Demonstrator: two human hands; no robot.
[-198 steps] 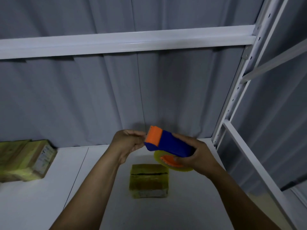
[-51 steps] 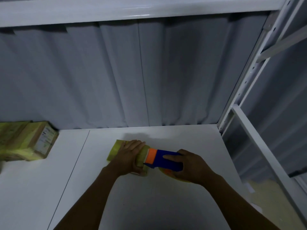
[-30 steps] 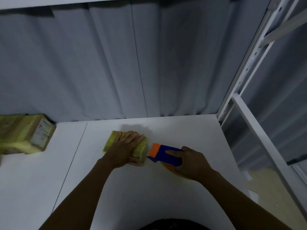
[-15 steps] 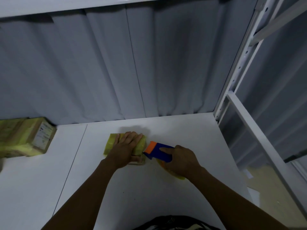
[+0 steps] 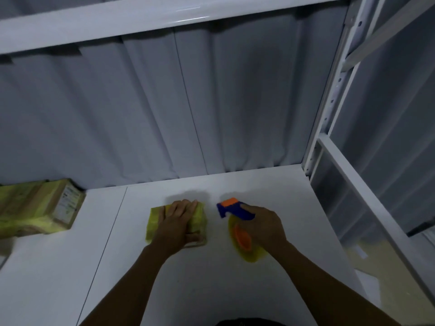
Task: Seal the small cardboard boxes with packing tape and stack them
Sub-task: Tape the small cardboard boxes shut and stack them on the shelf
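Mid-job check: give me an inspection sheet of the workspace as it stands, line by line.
Surface: white shelf board, with a seam.
Job's things: small cardboard box, yellow-taped, lying flat; tape dispenser, blue and orange, apart from it on the right; taped boxes at far left.
Clutter: nothing seen.
Grippers: left hand pressing flat on the box; right hand gripping the dispenser.
Cables: nothing seen.
Surroundings: grey curtain behind; white rack upright at right.
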